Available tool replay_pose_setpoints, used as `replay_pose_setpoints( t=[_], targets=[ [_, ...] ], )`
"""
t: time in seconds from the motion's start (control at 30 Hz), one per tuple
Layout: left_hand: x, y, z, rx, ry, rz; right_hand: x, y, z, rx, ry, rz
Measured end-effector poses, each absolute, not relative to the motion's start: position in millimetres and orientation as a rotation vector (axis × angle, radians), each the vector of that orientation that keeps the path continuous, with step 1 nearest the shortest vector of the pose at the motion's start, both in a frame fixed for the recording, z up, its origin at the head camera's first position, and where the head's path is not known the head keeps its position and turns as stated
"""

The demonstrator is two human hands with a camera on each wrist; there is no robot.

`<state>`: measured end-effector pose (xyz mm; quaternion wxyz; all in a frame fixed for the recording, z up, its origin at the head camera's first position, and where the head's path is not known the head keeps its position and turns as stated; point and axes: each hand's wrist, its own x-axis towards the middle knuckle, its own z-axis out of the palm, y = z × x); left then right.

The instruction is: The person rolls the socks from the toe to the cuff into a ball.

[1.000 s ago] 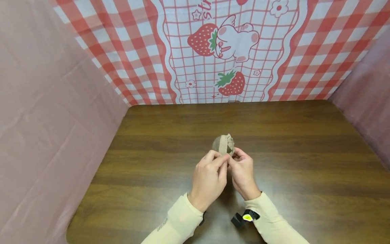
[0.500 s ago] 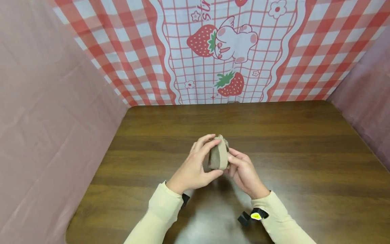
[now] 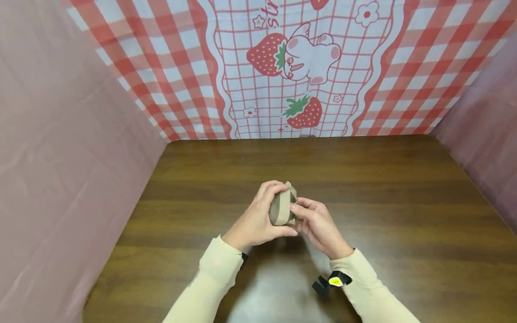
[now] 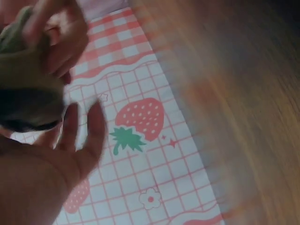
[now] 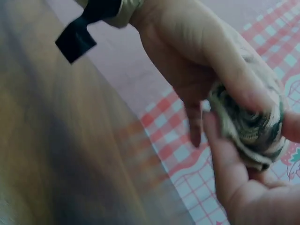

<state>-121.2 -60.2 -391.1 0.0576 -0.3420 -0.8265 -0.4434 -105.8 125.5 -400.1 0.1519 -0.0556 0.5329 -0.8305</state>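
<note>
Both hands (image 3: 291, 217), one rolled sock (image 3: 281, 208), gripped

Your head view is sharp and evenly lit, with soft glare on the table (image 3: 278, 296) near you. Both wrist views are motion-blurred; the wood grain smears.

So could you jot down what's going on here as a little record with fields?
held thing: rolled sock, brownish
left hand: fingers curled round the sock
right hand: fingertips pinch the sock's right side
position: sock held above the table, near its middle
backdrop: strawberry cloth behind, pink sheets at the sides
sleeves: cream, both arms
</note>
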Motion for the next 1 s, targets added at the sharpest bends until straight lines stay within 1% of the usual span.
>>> replay_pose_setpoints(
  t=[0.17, 0.4, 0.67, 1.0],
  targets=[
    [-127.4, -58.3, -389.4, -0.844, -2.478, -1.421, -122.0, 132.7, -397.2, 0.010, 1.672, -2.330],
    [-148.6, -47.2, -393.7, -0.732, -2.511, -1.385, -151.9, 137.8, -402.1, 0.174, 1.873, -2.212],
    [-176.2, -32.0, -415.1, -0.618, -2.740, -1.166, -183.7, 140.4, -424.2, 0.236, 1.916, -2.111],
    [-185.3, -25.1, -433.3, -0.546, -2.799, -1.130, -198.1, 143.3, -437.6, 0.272, 2.053, -1.983]
  ],
)
